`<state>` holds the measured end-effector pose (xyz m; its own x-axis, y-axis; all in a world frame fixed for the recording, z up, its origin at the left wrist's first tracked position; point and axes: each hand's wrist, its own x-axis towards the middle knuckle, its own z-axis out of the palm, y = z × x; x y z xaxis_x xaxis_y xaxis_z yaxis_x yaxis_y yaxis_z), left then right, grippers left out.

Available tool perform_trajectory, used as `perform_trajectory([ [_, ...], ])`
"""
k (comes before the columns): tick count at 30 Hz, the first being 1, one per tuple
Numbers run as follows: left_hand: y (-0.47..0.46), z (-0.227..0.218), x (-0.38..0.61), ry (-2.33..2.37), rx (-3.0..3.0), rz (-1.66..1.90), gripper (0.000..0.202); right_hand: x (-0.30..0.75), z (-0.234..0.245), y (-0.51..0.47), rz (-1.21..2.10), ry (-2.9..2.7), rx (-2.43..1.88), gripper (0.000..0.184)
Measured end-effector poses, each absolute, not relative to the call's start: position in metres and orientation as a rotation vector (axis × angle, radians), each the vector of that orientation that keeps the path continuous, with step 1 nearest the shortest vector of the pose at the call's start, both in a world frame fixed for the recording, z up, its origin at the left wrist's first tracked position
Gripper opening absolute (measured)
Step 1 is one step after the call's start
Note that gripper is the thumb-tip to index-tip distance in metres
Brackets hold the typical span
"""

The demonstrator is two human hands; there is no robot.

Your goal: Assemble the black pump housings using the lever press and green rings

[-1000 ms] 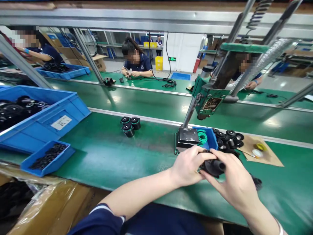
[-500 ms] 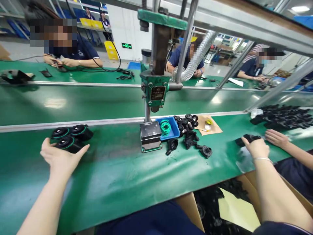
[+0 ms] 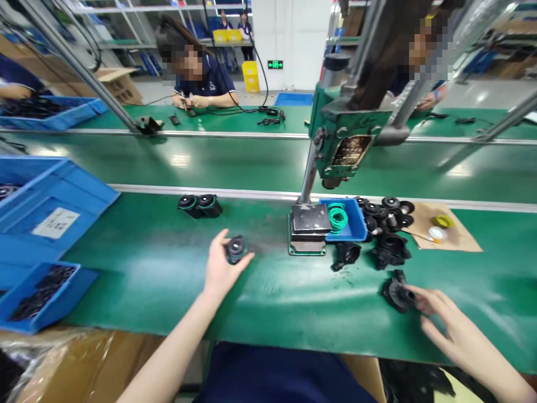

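My left hand (image 3: 220, 266) is closed around a short black cylindrical part (image 3: 236, 249) with a green ring, thumb on one side and fingers on the other. Behind it, two similar black cylinders (image 3: 198, 205) with green rings stand side by side. At the right, my right hand (image 3: 444, 319) has its fingers on the stub of a round black plastic housing (image 3: 398, 294); its thumb sits lower, partly apart. A black housing (image 3: 347, 254) and more black housings (image 3: 390, 252) lie between my hands, beside a bench press (image 3: 350, 145) and its metal base block (image 3: 310, 219).
Green rings (image 3: 338, 218) fill part of a small blue tray (image 3: 358, 226), with black round parts (image 3: 384, 212) beside it. Cardboard (image 3: 465, 235) holds a yellow container. Blue bins (image 3: 62, 224) stand left. A co-worker (image 3: 205, 84) sits across the bench.
The view has swung left. My left hand has drawn one ringed cylinder away from the other two, toward the press. The round black housing has shifted nearer, with my right hand now at it.
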<state>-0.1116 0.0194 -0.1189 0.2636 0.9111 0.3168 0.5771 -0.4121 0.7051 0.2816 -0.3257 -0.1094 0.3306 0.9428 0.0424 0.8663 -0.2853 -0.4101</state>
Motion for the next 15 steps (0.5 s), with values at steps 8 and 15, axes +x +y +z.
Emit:
perform_trajectory([
  [8, -0.060, -0.111, -0.042, 0.795, 2.194, 0.687, 0.087, 0.233, -0.111, -0.286, 0.172, -1.541, -2.140, 0.038],
  [15, -0.063, -0.112, -0.037, 0.485, 2.163, 0.631, 0.074, 0.222, -0.112, -0.293, 0.200, -1.469, -2.088, 0.028],
])
